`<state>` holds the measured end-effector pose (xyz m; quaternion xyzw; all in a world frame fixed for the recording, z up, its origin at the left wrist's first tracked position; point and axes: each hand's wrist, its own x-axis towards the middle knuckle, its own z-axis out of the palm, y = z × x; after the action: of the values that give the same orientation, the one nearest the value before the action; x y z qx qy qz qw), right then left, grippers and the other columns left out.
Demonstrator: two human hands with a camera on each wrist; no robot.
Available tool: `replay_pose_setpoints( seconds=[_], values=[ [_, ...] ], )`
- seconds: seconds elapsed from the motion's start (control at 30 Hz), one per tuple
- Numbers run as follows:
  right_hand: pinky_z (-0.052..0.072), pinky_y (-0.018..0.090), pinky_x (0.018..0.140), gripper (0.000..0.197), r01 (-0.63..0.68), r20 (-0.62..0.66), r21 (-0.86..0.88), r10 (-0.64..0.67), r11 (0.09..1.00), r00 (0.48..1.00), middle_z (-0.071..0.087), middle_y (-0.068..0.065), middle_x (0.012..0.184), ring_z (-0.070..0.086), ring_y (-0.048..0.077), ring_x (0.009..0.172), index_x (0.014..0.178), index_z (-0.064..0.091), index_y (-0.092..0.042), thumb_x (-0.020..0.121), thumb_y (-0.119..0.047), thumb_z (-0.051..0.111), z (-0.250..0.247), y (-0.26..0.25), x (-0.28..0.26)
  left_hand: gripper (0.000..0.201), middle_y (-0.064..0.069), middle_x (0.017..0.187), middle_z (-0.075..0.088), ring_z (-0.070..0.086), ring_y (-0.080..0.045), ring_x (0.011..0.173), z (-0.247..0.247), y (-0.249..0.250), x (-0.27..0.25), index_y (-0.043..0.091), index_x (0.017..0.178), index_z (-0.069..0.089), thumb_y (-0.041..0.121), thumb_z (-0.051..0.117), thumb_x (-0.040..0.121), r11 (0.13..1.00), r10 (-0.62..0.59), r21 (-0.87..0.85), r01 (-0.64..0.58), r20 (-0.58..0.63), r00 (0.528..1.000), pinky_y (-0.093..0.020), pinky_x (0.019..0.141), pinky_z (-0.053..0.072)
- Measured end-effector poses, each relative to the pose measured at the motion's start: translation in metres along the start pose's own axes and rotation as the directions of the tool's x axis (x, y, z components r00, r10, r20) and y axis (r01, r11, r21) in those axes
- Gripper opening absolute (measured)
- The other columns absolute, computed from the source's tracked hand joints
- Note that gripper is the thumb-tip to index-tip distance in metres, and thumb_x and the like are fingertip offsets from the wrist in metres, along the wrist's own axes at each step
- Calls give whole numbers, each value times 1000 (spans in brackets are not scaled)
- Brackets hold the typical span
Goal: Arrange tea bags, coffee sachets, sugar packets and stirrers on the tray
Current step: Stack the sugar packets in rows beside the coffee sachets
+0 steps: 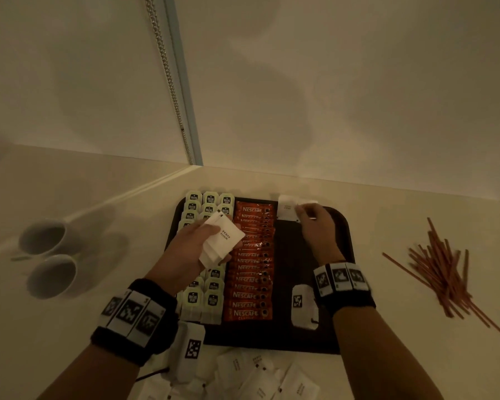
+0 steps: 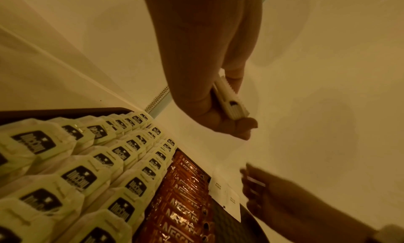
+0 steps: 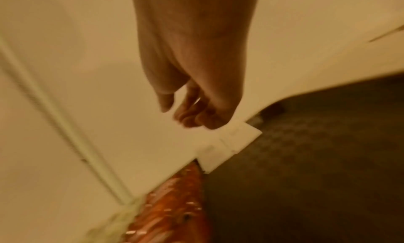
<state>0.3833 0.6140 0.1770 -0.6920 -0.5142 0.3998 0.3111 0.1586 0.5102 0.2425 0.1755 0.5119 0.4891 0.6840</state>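
My left hand [image 1: 208,241] hovers over the tea bags and grips a small stack of white sugar packets [image 1: 225,238]; the left wrist view shows the stack [image 2: 231,100] edge-on between thumb and fingers. Tea bags [image 1: 210,199] fill the left columns of the dark tray [image 1: 342,226]. Orange coffee sachets [image 1: 250,284] form the middle column. Two sugar packets [image 1: 286,207] lie side by side at the tray's far edge. My right hand [image 1: 302,210] is at the right one, with loosely curled fingers [image 3: 192,115] holding nothing over the packets [image 3: 229,143].
Loose sugar packets [image 1: 260,376] lie on the counter in front of the tray. A heap of brown stirrers [image 1: 445,269] lies to the right. Two white cups [image 1: 45,236] stand at the left. A wall and a window frame rise just behind the tray.
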Motion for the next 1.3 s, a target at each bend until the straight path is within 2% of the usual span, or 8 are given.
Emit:
replay_pose_setpoints(
  seconds=[0.17, 0.33, 0.47, 0.57, 0.7, 0.87, 1.03, 1.3],
  values=[
    [55, 26, 81, 27, 130, 467, 227, -225, 965, 855, 67, 1, 104, 65, 13, 95, 112, 63, -16, 90, -31, 58, 16, -51, -64, 24, -21, 104, 66, 66, -27, 82, 5, -3, 3, 7, 117, 59, 14, 53, 95, 988, 32, 155, -26, -38, 999, -27, 49, 52],
    [54, 37, 88, 29, 211, 461, 209, -287, 955, 840, 65, 3, 106, 62, 19, 99, 118, 61, -23, 89, -19, 61, 23, -60, -75, 22, -10, 88, 67, 65, -17, 67, 8, 1, 1, 8, 113, 61, 16, 57, 93, 986, 57, 160, -51, -36, 998, -24, 46, 50],
    [56, 43, 78, 11, -49, 424, 379, -127, 924, 897, 65, 9, 103, 65, 30, 91, 97, 57, -16, 88, -12, 61, 18, -61, -82, 30, -12, 94, 71, 68, -18, 72, 5, -1, -1, 8, 112, 63, -1, 64, 84, 980, 74, 185, -73, 2, 997, -25, 53, 52],
    [57, 46, 78, 21, -95, 483, 389, -115, 916, 868, 67, 13, 103, 67, 33, 91, 96, 50, -12, 83, -8, 66, 14, -57, -87, 34, -12, 96, 70, 68, -17, 69, 3, -3, 0, 6, 115, 61, 1, 68, 82, 978, 102, 188, -88, -67, 993, -24, 48, 51],
    [57, 35, 78, 16, -102, 547, 322, -97, 941, 831, 66, 10, 109, 68, 24, 92, 102, 56, -13, 88, -13, 61, 12, -52, -93, 35, -12, 94, 71, 67, -18, 72, 1, -3, 4, 6, 113, 63, 8, 73, 80, 963, 148, 244, -114, -129, 980, -24, 49, 51],
    [57, 29, 78, 12, -189, 489, 376, -21, 907, 872, 64, 7, 106, 65, 19, 95, 99, 60, -7, 94, -12, 50, 5, -41, -88, 11, -11, 90, 71, 66, -21, 72, 3, -2, 4, 11, 99, 66, 12, 62, 89, 983, 89, 166, -72, -99, 991, -26, 51, 52],
    [53, 35, 88, 7, -225, 192, 427, 155, 876, 969, 63, 12, 111, 63, 20, 98, 94, 60, -9, 90, -4, 56, -5, -9, -50, 18, -19, 98, 68, 64, -31, 81, -6, -7, 4, 7, 106, 60, 10, 44, 97, 1000, -5, -20, 2, -137, 991, -27, 49, 54],
    [54, 33, 86, 19, -281, -44, 384, 322, 879, 946, 60, 11, 114, 59, 16, 92, 105, 58, -7, 87, -2, 61, 11, 24, 7, 17, -22, 102, 65, 63, -35, 85, -9, -8, 8, 13, 100, 60, 8, 44, 96, 1000, -14, 2, 15, -180, 984, -29, 46, 53]
  ],
)
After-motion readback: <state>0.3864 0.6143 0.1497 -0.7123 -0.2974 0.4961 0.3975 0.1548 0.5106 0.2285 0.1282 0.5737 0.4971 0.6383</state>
